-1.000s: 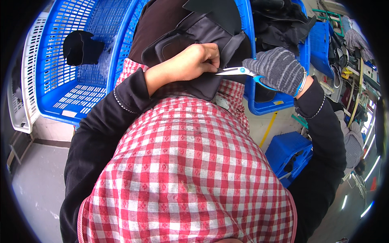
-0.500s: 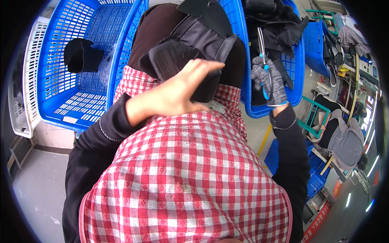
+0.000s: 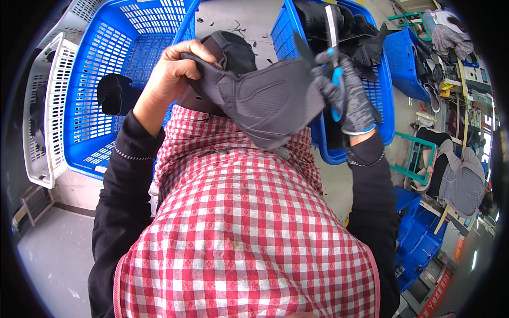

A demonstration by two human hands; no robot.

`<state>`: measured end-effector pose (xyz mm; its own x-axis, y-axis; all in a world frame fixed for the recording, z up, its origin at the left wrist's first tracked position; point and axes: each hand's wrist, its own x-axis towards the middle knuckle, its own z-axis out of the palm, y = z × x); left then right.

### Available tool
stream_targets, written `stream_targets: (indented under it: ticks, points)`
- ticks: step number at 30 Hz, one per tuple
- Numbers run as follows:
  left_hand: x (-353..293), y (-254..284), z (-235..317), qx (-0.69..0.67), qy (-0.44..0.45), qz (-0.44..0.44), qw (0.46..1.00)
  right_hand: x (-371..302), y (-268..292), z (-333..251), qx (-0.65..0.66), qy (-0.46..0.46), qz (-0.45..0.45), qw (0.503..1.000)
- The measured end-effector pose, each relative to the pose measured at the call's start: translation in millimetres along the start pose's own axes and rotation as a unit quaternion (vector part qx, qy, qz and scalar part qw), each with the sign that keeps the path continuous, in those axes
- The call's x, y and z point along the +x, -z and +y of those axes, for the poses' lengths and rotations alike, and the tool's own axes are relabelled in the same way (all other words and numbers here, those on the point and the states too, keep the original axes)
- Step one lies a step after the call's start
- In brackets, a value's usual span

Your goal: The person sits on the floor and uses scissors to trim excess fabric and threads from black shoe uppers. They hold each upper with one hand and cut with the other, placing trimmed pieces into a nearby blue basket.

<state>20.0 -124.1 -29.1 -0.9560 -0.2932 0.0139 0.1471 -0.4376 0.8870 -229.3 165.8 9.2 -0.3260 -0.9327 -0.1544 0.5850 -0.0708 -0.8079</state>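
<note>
My bare left hand [image 3: 177, 71] pinches the upper left edge of a black sewn piece [image 3: 265, 100] that looks like a shoe upper, thumb and fingers closed over it. The piece is raised above my lap and spread out to the right. My right hand [image 3: 350, 100], in a grey knitted glove, is closed round scissors with light blue handles [image 3: 338, 79]. Their blades [image 3: 331, 26] point away from me. The gloved fingertips meet the right edge of the black piece; whether they grip it too, I cannot tell. Another dark, rounded piece [image 3: 233, 50] shows behind the upper.
At my left stands a blue basket [image 3: 143, 10] with one black piece [image 3: 115, 94] inside, beside a white basket [image 3: 55, 111]. A blue basket [image 3: 389, 124] heaped with black pieces [image 3: 350, 26] is at my right. Dark scraps lie on the floor ahead. Another person [image 3: 458, 185] sits far right.
My left hand went from hovering open over my lap to holding the black upper, now lifted and spread. My right hand, still with the scissors, has shifted slightly left to the upper's edge.
</note>
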Motion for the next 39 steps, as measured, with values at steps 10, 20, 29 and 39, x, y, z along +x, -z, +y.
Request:
stream_targets:
  ticks: [10, 20, 29, 39]
  points:
    - [-10.5, -135.1, -19.1, 0.626, -0.227, 0.056, 0.744, -38.3, -30.1, 65.6, -0.208, 0.083, 0.189, 0.956]
    - [2.0, -117.6, -38.0, 0.455, -0.064, -0.027, 0.888, -108.1, -17.7, 89.7, -0.041, -0.03, 0.127, 0.991]
    - [1.8, -111.3, -34.9, 0.361, -0.009, -0.071, 0.93, -114.2, -32.3, 95.3, -0.25, -0.067, 0.135, 0.956]
    - [2.1, -109.2, -32.9, 0.39, -0.014, -0.091, 0.916, -110.3, -25.5, 89.2, -0.311, -0.076, 0.079, 0.944]
